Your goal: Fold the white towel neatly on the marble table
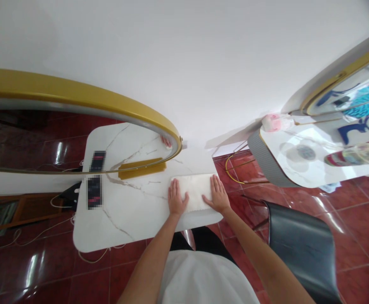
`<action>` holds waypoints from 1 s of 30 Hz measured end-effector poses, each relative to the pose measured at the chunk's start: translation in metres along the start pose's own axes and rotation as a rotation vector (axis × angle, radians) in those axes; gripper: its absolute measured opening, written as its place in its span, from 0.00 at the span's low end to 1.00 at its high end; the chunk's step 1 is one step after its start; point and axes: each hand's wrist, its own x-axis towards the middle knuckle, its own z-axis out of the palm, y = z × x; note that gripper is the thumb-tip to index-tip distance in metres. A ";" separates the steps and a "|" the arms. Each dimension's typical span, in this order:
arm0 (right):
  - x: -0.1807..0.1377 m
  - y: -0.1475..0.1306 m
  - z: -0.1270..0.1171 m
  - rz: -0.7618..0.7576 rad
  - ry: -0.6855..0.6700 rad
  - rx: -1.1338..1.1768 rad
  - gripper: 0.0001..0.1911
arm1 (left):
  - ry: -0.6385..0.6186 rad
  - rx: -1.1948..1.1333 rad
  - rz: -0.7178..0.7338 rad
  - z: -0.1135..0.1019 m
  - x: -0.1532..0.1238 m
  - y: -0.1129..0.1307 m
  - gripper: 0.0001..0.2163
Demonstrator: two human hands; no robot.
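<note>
A folded white cloth (197,192) lies flat near the right end of the white marble-patterned table (130,215). My left hand (177,198) rests palm down on the cloth's left edge, fingers stretched out and thumb turned inward. On its right edge my right hand (218,196) lies flat in the same way, fingers extended. Both hands press on top of the cloth without gripping it. Part of the left hand also shows in the mirror (134,105) with a gold frame, which stands at the table's back left.
The mirror's gold base (142,168) sits on the table. A dark blurred-out box (95,192) lies at the left end. A black chair (301,249) is at right. A second table (286,147) holds a pink-and-white packet (277,122) and a clear bottle (358,155).
</note>
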 end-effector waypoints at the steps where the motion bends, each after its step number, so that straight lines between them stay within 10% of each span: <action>1: 0.007 0.000 0.001 -0.002 -0.001 0.006 0.47 | 0.001 0.002 -0.003 0.000 0.006 -0.002 0.35; 30: 0.131 0.011 0.010 -0.013 -0.022 0.004 0.48 | 0.011 -0.026 0.028 0.022 0.117 -0.030 0.33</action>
